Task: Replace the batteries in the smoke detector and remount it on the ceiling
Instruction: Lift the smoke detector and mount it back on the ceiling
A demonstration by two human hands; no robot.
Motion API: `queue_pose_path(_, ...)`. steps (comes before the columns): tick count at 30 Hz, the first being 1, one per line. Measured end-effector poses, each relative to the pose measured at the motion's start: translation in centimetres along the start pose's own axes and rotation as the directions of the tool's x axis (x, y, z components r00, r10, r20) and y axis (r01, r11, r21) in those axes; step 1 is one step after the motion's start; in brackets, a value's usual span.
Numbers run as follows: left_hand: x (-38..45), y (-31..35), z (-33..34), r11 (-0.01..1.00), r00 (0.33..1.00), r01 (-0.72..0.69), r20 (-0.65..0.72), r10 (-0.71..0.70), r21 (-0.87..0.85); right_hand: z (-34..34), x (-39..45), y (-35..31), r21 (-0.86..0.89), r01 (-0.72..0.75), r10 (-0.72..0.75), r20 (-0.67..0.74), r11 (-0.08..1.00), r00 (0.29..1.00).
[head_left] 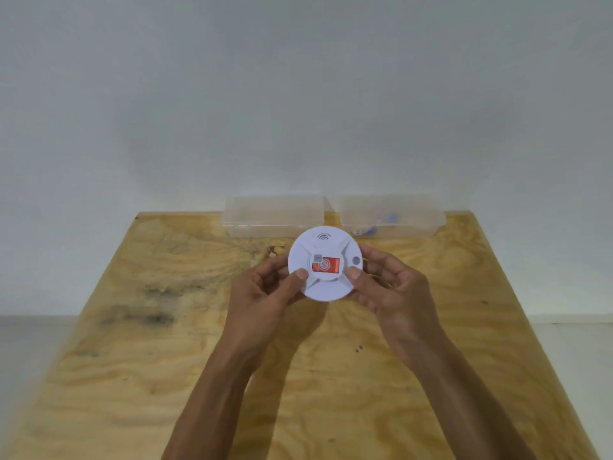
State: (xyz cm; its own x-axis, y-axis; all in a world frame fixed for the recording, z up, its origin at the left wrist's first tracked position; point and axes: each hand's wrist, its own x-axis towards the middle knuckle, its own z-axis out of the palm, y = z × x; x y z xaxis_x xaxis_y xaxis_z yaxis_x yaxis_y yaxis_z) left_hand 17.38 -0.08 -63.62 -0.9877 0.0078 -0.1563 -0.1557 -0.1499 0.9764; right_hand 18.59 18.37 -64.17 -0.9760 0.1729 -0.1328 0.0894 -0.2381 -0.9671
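A round white smoke detector [326, 244] with a red label in its middle faces me, held up over the wooden table [166, 360]. My left hand [262, 293] grips its left edge, thumb on the front face. My right hand [391, 287] grips the right edge the same way, thumb near a small grey button. The fingers of both hands curl behind the detector, so its back is hidden.
Two clear plastic boxes stand at the table's far edge against the wall: the left box [273, 215] looks empty, the right box [391, 214] holds small bluish items. The plain wall rises behind them.
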Motion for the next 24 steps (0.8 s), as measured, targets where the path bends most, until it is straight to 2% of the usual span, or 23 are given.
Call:
queue_pose_path(4,0.6,4.0,0.7,1.0,1.0,-0.001,0.01,0.001,0.009,1.0,0.7,-4.0,-0.03,-0.012,0.012,-0.009,0.999,1.0)
queue_pose_path(9,-0.1,11.9,2.2,0.999,0.999,-0.045,0.031,0.044,0.016,2.5,-0.1,-12.2,-0.062,0.014,-0.014,-0.01,0.998,1.0)
queue_pose_path(16,-2.2,23.9,4.3,0.991,0.991,-0.129,0.05,0.127,0.039,4.8,-1.9,-24.4,-0.092,0.13,-0.129,0.019,0.987,0.991)
queue_pose_path(21,-4.0,30.3,5.0,0.983,0.982,-0.18,0.056,0.178,0.032,6.3,-3.2,-30.6,-0.092,0.178,-0.174,0.045,0.98,0.984)
queue_pose_path(24,-4.0,33.1,5.1,0.969,0.969,-0.243,0.061,0.24,0.045,7.2,-3.2,-33.3,-0.134,0.254,-0.247,0.073,0.958,0.966)
